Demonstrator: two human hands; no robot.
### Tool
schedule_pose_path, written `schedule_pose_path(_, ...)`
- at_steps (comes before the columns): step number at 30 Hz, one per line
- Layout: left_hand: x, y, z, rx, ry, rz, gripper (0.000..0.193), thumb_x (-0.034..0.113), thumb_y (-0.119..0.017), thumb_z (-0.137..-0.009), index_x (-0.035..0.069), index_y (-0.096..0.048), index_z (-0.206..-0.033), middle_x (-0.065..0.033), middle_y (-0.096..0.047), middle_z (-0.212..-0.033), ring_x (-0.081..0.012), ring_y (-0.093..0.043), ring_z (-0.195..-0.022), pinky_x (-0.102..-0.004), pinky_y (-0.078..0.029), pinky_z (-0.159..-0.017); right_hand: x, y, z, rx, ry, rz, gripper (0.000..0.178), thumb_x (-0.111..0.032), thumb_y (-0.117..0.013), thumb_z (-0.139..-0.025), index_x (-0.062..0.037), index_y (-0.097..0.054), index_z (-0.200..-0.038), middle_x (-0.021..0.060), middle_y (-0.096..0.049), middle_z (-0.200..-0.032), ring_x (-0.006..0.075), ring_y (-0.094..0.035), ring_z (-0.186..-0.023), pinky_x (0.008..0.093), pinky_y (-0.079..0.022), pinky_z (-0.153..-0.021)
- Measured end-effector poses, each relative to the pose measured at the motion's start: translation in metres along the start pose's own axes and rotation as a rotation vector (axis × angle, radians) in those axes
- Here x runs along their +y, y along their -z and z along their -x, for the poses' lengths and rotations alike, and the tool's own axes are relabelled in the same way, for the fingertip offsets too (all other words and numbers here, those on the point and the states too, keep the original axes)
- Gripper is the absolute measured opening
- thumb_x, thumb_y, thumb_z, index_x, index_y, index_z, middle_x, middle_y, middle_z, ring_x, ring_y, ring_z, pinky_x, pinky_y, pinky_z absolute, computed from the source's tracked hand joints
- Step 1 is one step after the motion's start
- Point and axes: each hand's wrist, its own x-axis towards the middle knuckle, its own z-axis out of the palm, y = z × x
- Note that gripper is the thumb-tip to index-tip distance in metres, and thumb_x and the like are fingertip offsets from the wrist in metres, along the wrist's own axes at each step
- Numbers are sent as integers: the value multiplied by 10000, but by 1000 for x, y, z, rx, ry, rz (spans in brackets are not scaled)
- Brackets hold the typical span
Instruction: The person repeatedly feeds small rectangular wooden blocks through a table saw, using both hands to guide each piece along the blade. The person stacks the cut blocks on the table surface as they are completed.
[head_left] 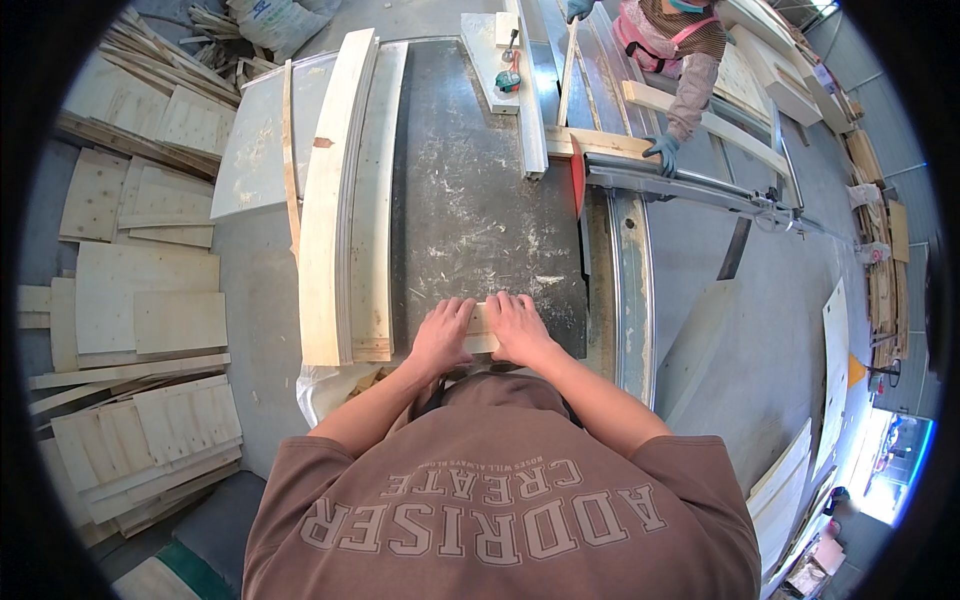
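Note:
At the near edge of the dark saw table [470, 200], my left hand [442, 330] and my right hand [518, 330] are closed side by side over a pale wooden board [482, 330]. Only a short stretch of it shows between them; the rest lies under my fingers or is hidden. To the left of my left hand rests a stack of long pale boards [335, 200], with another long board [382, 220] along its right side.
A co-worker's gloved hand [662, 152] rests on a wooden piece [610, 143] across the saw, near a red blade guard [577, 178]. A tape measure [508, 80] lies on the fence's white plate. Plywood pieces [150, 290] are piled at left.

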Motion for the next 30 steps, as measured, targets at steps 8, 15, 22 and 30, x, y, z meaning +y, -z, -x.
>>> schedule_pose_path(8, 6, 0, 4, 34, 16, -4, 1172, 254, -959, -654, 11, -338, -1617, -237, -488, -1546, -430, -472, -1428, -502, -432, -1208, 8, 16, 2, 92, 52, -108, 1156, -545, -972, -676, 48, -440, -1514, 216, -588, -1417, 387, -547, -1375, 523, -393, -1189)
schedule_pose_path(15, 15, 22, 31, 204, 124, 222, 1122, 334, -864, -797, -30, -253, -1665, -260, -393, -1638, -443, -382, -1486, -530, -328, -1262, 64, 23, -20, 278, -245, -536, 676, -506, -766, -958, 26, -624, -1350, 175, -637, -1359, 398, -562, -1338, 502, -431, -1145)
schedule_pose_path(22, 3, 12, 63, 262, 292, 261, 1044, 316, -824, -833, -44, -283, -1651, -262, -421, -1605, -433, -382, -1474, -522, -334, -1258, 111, 0, -40, 105, -171, 188, 496, -131, -710, -903, 51, -616, -1354, 186, -648, -1272, 345, -594, -1253, 490, -410, -1159)
schedule_pose_path(30, 13, 14, 73, 261, 373, 278, 998, 271, -817, -844, -57, -304, -1636, -279, -447, -1568, -441, -401, -1458, -515, -349, -1257, 194, -40, -97, -90, -226, 680, 777, -228, -760, -895, 65, -474, -1556, 236, -592, -1504, 383, -496, -1467, 559, -233, -1309)
